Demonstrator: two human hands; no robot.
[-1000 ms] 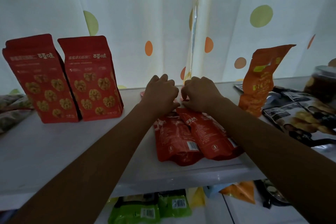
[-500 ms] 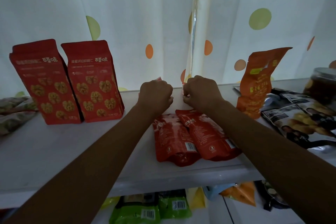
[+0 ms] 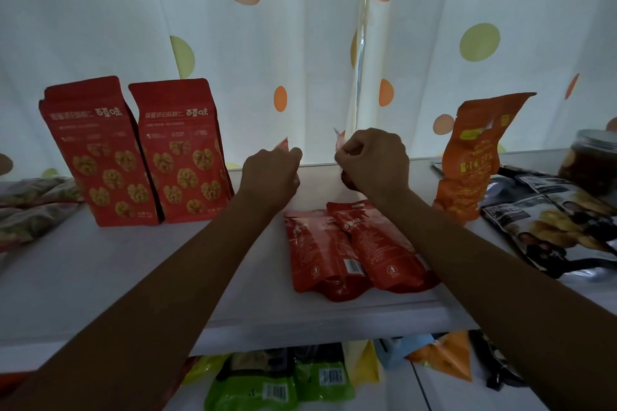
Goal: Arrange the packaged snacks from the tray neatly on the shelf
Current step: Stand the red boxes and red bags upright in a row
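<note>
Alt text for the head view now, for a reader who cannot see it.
At the back of a white shelf, the left hand and right hand each pinch a red packet corner; the rest is hidden. Two red pouches lie flat by the right forearm; two red walnut bags stand at left, an orange pouch at right.

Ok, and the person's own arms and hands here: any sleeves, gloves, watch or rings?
Nothing worn shows. The left forearm and right forearm are bare to the frame edge, with no sleeve. The left hand and right hand carry no glove, watch or bracelet; rings cannot be judged in this dim light.
</note>
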